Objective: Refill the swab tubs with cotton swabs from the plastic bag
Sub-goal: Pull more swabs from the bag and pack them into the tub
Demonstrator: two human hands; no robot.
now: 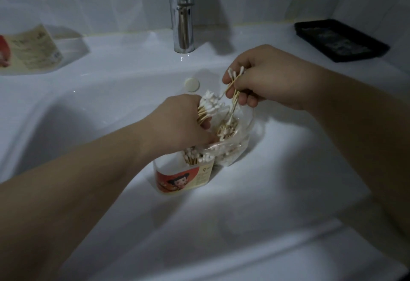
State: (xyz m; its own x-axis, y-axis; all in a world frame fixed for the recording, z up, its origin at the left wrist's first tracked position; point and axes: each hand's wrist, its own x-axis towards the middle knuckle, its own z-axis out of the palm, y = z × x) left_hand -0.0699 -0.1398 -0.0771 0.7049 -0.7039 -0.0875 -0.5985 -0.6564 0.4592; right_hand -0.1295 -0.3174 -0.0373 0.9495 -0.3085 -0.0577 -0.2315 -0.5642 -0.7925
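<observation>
White sink basin point(93, 107) cradles tub point(184, 177) and plastic bag point(235, 147), while left hand point(184, 123) and right hand point(264, 81) each grip swab bundles point(210, 105), seemingly for transfer.

The cotton swabs point(210, 105) are tipped in white on pale tan sticks. The swab tub point(184, 178) is wrapped in a red-orange label printed with a dark-haired cartoon figure, with a cream panel of small print beside it. Same red and cream is seen on the second tub point(28, 49). The plastic bag point(241, 138) is see-through. The sink point(111, 107) is done in plain white, the faucet point(183, 25) in shiny chrome, the overflow cap point(192, 84) in off-white, the tray point(341, 39) in black.
</observation>
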